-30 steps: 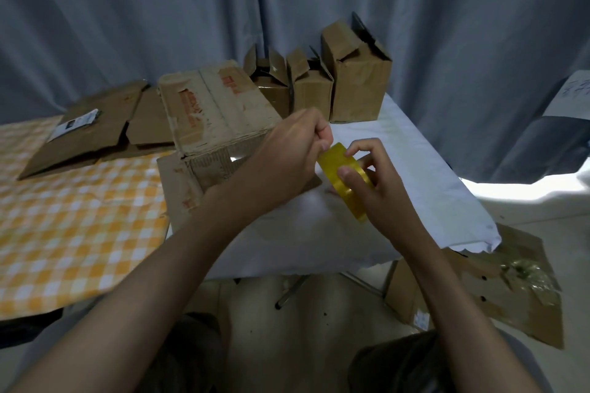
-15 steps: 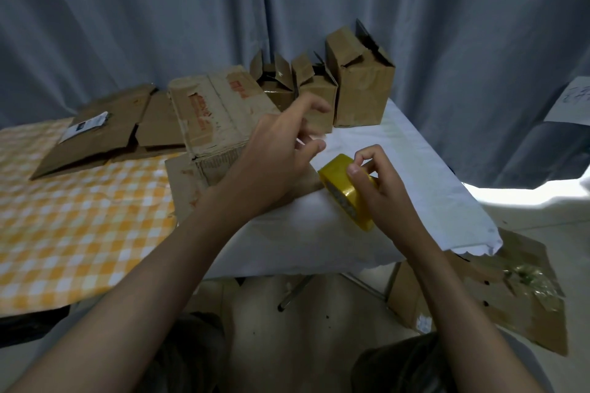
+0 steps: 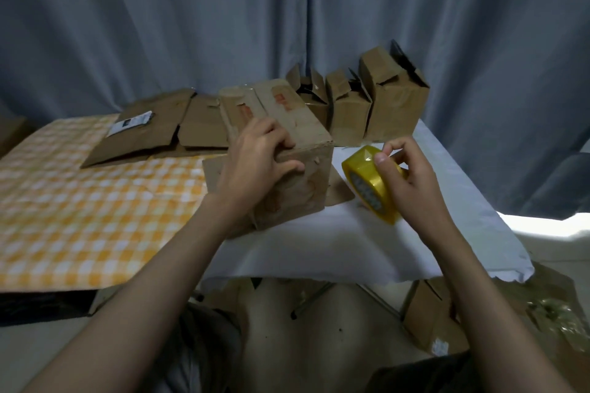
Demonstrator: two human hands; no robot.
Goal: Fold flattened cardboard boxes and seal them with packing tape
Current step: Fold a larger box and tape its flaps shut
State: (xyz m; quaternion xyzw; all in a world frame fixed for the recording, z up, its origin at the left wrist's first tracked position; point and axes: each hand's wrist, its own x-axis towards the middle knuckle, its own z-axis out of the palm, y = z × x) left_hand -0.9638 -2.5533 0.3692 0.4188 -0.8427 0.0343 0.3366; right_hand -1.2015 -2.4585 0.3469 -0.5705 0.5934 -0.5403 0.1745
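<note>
A worn brown cardboard box (image 3: pixel 297 124) with faded red print stands folded on the table's middle. My left hand (image 3: pixel 255 163) grips its near top edge, fingers curled over the top and thumb on the front face. To the right, my right hand (image 3: pixel 405 175) holds a yellow roll of packing tape (image 3: pixel 367 182) on edge just above the white cloth, thumb on the roll's outer face. The roll is a short gap from the box's right corner.
Three smaller folded boxes (image 3: pixel 389 105) with open flaps stand at the back by the grey curtain. Flattened cardboard (image 3: pixel 153 131) lies at back left on the orange checked cloth (image 3: pixel 79 217). Loose cardboard pieces (image 3: pixel 549 306) lie on the floor at lower right, past the table's edge.
My left hand left the tape roll, moved left and took hold of the big box's top edge. My right hand kept the roll, now slightly lower and to the right.
</note>
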